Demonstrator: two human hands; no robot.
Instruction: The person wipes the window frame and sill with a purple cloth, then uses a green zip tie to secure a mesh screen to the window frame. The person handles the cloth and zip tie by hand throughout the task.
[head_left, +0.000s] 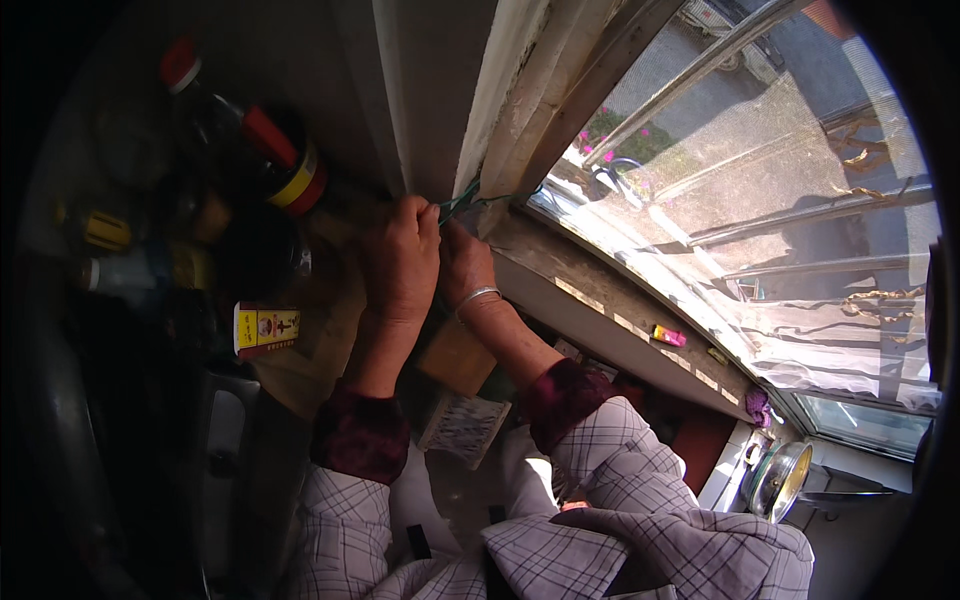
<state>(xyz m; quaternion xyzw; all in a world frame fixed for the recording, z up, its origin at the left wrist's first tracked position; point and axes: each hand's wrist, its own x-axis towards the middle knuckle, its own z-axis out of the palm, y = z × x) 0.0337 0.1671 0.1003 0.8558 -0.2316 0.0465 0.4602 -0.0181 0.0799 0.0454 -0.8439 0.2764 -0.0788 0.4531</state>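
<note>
My left hand (403, 251) is closed, its fingertips pinching a thin green cord (491, 199). Close beside it, my right hand (466, 262), with a silver bangle (478, 294) at the wrist, is also closed on the cord; its fingertips are partly hidden. From my fingers the cord runs right to the lower corner of the wooden window frame (577, 97). Some strands bunch against the wall corner just above my hands. Whether the cord is tied there is too small to tell.
Left in shadow stand a red-capped bottle (217, 112), a yellow printed box (266, 328) and other containers. A window sill (592, 289) holds a small pink packet (669, 336). Below are a cardboard box (457, 356) and a woven-topped stool (466, 427). A metal bowl (780, 480) sits lower right.
</note>
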